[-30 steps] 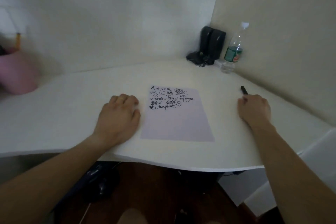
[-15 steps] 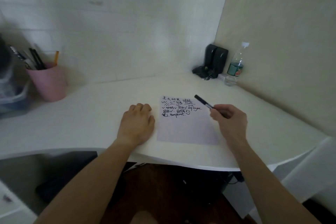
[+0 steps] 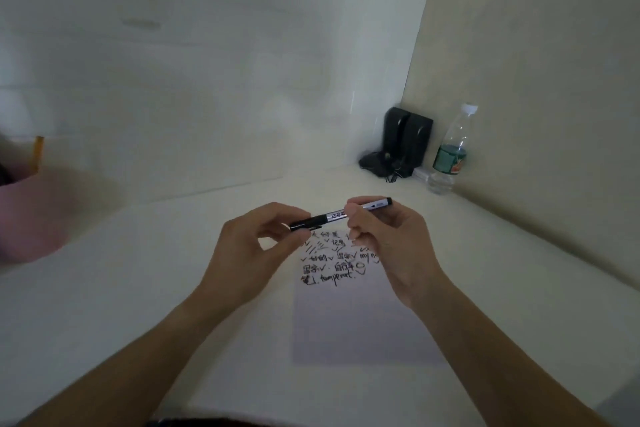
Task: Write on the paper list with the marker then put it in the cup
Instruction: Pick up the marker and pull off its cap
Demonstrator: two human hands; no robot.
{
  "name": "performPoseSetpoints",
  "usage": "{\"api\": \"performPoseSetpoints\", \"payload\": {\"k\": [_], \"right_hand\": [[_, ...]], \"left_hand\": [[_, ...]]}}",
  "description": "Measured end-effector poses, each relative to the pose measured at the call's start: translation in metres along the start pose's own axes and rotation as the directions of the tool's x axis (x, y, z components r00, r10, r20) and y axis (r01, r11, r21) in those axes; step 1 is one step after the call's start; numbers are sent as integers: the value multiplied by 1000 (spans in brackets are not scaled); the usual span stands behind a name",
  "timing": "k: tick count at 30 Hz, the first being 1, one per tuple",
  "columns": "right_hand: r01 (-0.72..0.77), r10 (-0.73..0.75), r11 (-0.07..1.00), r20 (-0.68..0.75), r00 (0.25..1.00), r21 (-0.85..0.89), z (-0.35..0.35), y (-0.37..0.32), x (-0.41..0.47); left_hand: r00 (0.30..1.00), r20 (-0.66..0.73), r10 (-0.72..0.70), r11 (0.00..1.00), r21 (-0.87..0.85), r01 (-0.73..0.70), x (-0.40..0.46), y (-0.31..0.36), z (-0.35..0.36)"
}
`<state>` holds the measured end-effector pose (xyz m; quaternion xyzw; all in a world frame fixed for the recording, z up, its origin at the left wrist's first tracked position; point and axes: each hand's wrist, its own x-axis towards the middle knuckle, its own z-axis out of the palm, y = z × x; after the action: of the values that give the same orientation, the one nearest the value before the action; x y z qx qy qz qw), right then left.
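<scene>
Left hand (image 3: pixel 258 246) now off desk, on marker (image 3: pixel 341 215) w/ right hand (image 3: pixel 388 236).

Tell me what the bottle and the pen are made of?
The bottle looks like thin clear plastic: you can see through it, and it has a white cap. The marker, held in both hands, seems to be hard, smooth plastic, black with a silvery label. That is only a guess from looks.
</scene>
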<state>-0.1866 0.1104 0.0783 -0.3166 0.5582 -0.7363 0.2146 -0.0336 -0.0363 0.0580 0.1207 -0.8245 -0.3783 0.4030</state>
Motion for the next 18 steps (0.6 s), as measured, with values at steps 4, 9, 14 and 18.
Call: {"api": "performPoseSetpoints", "payload": {"k": [4,9,14,18], "right_hand": [[-46,47,996,-9,999,74,4,20,29],[-11,13,999,-46,999,34,6,48,36],[68,-68,998,-54,996,2,4,50,34],[93,-94,995,-64,993,-27,8,50,32]], "left_hand": [[993,66,99,991,88,-104,32,-19,12],[947,206,245,917,267,-295,33,-46,28],[937,275,214,902,312,-298,36,-46,34],[936,316,154,919,303,-254,32,-43,36]]}}
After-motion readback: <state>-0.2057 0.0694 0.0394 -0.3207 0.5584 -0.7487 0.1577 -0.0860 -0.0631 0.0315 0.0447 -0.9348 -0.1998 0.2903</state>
